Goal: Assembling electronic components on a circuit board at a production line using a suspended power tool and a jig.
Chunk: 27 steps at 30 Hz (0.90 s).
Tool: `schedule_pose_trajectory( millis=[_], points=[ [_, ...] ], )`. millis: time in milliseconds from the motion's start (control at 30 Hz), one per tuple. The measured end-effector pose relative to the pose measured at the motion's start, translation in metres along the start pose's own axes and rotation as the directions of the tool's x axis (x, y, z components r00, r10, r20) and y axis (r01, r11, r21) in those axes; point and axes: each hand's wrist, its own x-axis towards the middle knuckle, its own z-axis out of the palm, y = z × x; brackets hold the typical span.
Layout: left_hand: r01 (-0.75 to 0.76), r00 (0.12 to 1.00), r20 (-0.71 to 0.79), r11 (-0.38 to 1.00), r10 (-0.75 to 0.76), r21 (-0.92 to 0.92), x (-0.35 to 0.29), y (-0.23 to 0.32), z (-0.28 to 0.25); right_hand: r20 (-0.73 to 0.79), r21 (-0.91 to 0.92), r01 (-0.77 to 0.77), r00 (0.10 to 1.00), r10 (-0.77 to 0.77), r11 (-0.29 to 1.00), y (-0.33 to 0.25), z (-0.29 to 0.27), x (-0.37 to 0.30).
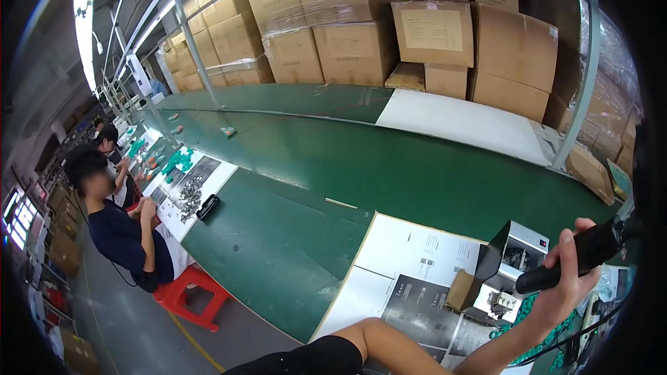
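Note:
My right hand [566, 271] is wrapped round a thick black barrel-shaped tool, which looks like an electric screwdriver [542, 279]. It is held at a slant, with no bit visible. Just left of it stands a small metal machine [517, 246] with a black side and a red switch, probably a screw feeder. A torn piece of brown cardboard [458, 289] leans against the machine. Below the hand lie many small green ring-like parts [531, 326], partly behind my forearm. My left arm, black-sleeved and bent at the elbow, runs out at the lower edge, so its hand is out of sight.
White and dark printed sheets [399, 239] cover my part of the green bench [292, 229]. To the left a person sits on a red stool [194, 295] by metal parts [190, 198]. Metal posts [587, 76] and stacked cartons [347, 48] stand beyond. A cable [583, 337] hangs at right.

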Motion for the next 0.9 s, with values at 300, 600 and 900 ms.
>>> schedule_pose_trajectory(
  millis=[300,600,900],
  points=[
    [0.189,0.981,0.054,0.98,-0.186,-0.064,0.002,-0.003,0.005,-0.015,0.004,-0.005,1.0,0.005,1.0,0.007,-0.006,0.003],
    [0.399,0.916,0.126,0.899,-0.382,-0.177,-0.003,-0.008,0.006,0.04,-0.035,-0.023,0.999,0.024,0.999,0.013,0.001,0.0],
    [0.553,0.833,0.169,0.783,-0.527,-0.285,-0.008,-0.001,0.013,0.126,-0.021,-0.02,0.992,0.023,1.0,0.025,-0.01,0.003]
  ],
)
